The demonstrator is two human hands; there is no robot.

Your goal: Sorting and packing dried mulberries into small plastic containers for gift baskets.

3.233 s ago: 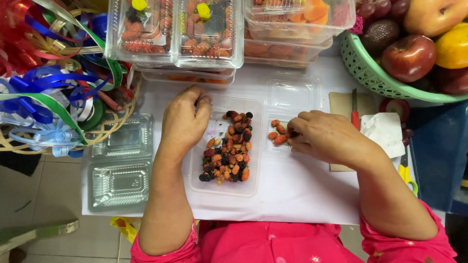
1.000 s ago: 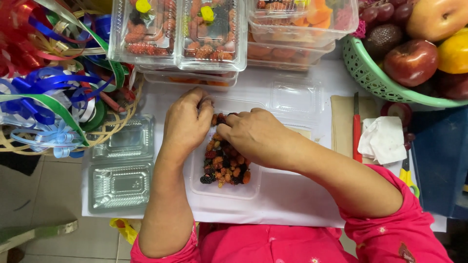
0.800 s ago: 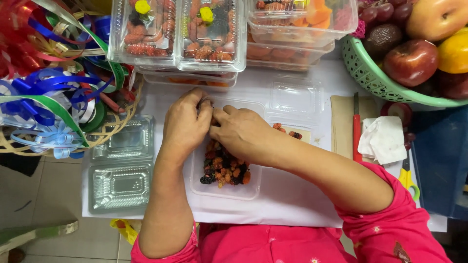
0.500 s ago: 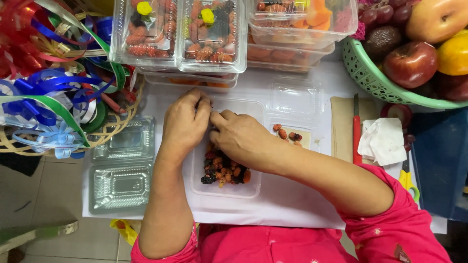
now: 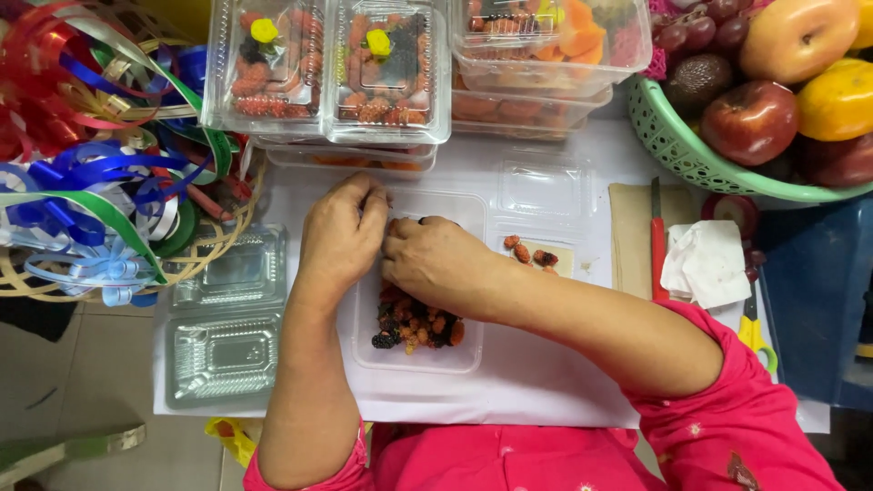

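Observation:
A clear plastic tray (image 5: 414, 356) lies in front of me with a heap of dark and red berries (image 5: 416, 325) in it. My left hand (image 5: 341, 238) rests on the tray's far left corner, fingers curled onto its rim. My right hand (image 5: 436, 262) hovers over the far half of the berries, knuckles up, fingertips touching those of the left hand. Whether the right fingers pinch a berry is hidden. A few loose red berries (image 5: 527, 254) lie on the white sheet just right of the tray.
Packed fruit boxes (image 5: 327, 73) are stacked at the back. A green basket of apples and oranges (image 5: 691, 150) stands at the right. A red-handled knife (image 5: 657, 245) lies on a board beside a crumpled tissue (image 5: 707, 264). Empty clear clamshells (image 5: 223, 355) and ribbon bows (image 5: 82, 182) are on the left.
My right hand came from the loose berries at the right across to the tray, then settled lower over the berries against the left hand. The left hand has stayed on the tray's corner.

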